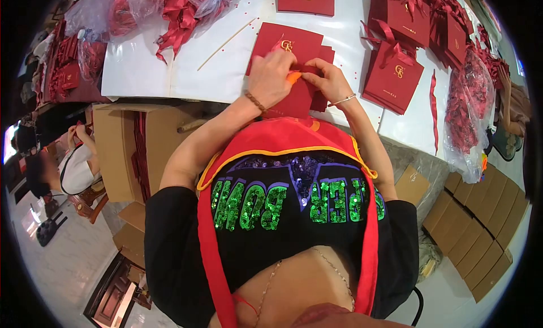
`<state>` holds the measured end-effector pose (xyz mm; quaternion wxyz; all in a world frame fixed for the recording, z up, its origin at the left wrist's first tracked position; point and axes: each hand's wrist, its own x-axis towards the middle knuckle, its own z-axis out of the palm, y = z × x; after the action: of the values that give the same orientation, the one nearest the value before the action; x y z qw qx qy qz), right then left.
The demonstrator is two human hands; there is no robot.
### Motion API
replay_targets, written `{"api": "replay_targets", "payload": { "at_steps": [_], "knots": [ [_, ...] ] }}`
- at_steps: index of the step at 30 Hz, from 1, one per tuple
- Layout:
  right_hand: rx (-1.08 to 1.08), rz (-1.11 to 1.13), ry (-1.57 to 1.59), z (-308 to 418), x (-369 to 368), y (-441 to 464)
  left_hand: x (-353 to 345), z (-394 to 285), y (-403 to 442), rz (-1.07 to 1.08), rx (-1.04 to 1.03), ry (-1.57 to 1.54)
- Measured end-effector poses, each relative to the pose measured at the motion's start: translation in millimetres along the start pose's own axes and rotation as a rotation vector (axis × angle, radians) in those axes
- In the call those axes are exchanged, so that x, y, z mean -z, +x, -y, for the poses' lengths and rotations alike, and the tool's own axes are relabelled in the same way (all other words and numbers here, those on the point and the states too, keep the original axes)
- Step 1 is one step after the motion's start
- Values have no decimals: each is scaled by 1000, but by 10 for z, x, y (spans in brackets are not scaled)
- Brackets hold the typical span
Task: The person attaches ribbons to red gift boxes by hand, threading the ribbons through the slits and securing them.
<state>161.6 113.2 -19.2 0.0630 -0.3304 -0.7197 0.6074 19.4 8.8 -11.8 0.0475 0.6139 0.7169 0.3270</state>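
A red paper gift bag (291,104) with a gold monogram lies flat in front of me on the white table. My left hand (271,73), with a beaded bracelet at the wrist, is over it with fingers curled and partly blurred. A small orange piece (293,77) shows at those fingertips; what it is I cannot make out. From the other side my right hand (328,82), wearing a thin bangle, pinches a bit of red ribbon (309,69) between thumb and finger. More red bags (325,56) are stacked beneath and beside it.
Finished-looking bags with ribbon handles (396,73) stand in piles on the right. Plastic bags of red ribbon (184,17) lie at the far left. A thin stick (226,44) rests on the table. Cardboard boxes (119,152) flank me; another person (79,158) sits left.
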Motion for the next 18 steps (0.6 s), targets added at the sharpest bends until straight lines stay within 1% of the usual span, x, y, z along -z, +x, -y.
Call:
{"api": "replay_targets", "payload": {
  "at_steps": [1,2,4,5,6,7,8,10,11,13,16,17,18],
  "knots": [
    [2,18,63,13,-2,-5,95,-26,54,-54,-29,76],
    [0,18,64,39,-6,-21,144,3,79,-52,-28,75],
    [38,14,-18,103,-19,-53,196,95,123,154,-60,114],
    [41,19,-20,98,-41,-62,200,104,137,236,10,4],
    [93,-11,-35,82,-62,-68,214,115,156,233,11,8],
    [144,-44,-50,75,-75,-78,228,121,176,275,-42,47],
    [144,-47,-51,83,-78,-92,237,125,202,317,-96,85],
    [179,-79,-142,97,-84,-119,319,167,321,501,31,-84],
    [178,-81,-142,108,-91,-128,340,220,385,607,158,-201],
    [275,-74,-186,155,-105,-122,356,277,495,727,223,-180],
    [273,-43,-264,230,-121,-122,395,362,634,927,211,-335],
    [277,-42,-268,250,-125,-118,366,421,664,923,145,-447],
    [289,-49,-300,267,-137,-119,405,377,701,918,147,-447]
  ]
}}
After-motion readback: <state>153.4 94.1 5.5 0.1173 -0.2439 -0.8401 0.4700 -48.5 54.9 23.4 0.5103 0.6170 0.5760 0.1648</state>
